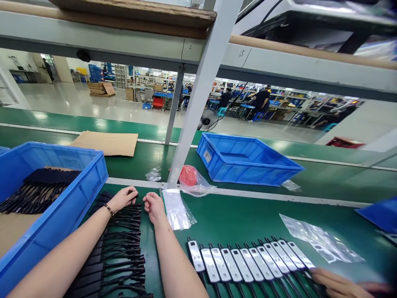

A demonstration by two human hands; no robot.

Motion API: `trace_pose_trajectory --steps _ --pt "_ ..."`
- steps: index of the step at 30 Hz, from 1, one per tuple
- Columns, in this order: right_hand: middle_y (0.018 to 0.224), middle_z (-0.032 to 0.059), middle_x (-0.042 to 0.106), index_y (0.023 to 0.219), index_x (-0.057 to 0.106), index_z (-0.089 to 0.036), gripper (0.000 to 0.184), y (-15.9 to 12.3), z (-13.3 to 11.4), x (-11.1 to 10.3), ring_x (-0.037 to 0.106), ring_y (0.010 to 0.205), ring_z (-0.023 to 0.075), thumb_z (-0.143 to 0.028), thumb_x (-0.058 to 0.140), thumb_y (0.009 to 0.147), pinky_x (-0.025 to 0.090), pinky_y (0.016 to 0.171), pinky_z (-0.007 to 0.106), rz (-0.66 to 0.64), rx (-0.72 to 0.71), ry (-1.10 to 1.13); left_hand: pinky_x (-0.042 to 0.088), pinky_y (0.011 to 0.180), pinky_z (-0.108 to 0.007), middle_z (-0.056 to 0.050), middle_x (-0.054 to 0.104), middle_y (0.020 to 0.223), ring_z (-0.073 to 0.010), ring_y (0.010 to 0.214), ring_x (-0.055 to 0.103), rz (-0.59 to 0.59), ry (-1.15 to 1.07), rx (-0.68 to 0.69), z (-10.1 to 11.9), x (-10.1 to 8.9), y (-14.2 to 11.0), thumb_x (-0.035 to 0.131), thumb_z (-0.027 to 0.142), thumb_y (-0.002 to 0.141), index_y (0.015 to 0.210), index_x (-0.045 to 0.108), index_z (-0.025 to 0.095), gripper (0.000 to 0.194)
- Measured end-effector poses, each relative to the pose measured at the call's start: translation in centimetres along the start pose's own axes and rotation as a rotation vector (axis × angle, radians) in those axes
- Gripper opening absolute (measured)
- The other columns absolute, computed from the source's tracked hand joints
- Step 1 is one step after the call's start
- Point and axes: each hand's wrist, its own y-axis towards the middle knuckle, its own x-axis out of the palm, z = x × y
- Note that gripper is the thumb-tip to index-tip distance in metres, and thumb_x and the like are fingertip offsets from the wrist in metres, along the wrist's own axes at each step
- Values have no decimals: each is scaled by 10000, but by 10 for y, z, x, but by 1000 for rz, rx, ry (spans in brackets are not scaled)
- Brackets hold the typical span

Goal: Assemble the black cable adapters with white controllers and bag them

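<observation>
My left hand [124,199], with a beaded bracelet at the wrist, is closed on a small black connector [134,193] above the far end of a row of black cables [122,244]. The cables lie side by side, connector ends to the right, flat black bodies to the left partly under my forearm. Just right of it, my right hand [154,207] is pinched, thumb against fingers; whatever it holds is too small to make out. Beside the right hand lies a stack of clear plastic bags [177,209].
A blue bin [93,165] at left holds more black cables. Another blue bin [251,176] stands beyond a white post [198,95]. Red items [188,176] sit in a clear bag. At right are several silver-faced devices [237,265], a plastic sheet [322,240] and another person's hand [338,283].
</observation>
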Motion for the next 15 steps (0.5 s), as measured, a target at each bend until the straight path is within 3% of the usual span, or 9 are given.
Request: trace_pose_trajectory --steps 5,9,15 --pt "544 -36 567 687 471 -180 187 1 0 1 343 354 38 -234 626 599 217 319 146 0 -20 -40 195 394 -195 11 569 616 -52 387 298 -38 -17 10 -3 -3 3 508 471 738 889 533 155 352" --pt "571 -20 594 717 497 -168 186 0 2 2 339 353 35 -237 622 598 220 317 147 -6 -29 -62 192 401 -197 34 515 505 -61 397 297 -65 17 3 -4 -2 3 537 450 721 784 592 144 317" --pt "584 -23 594 705 512 -165 186 -4 6 4 339 354 30 -274 639 624 225 313 148 -24 -68 -118 245 415 -203 19 560 554 -75 417 344 -43 70 10 -2 1 0 488 413 741 748 581 153 276"
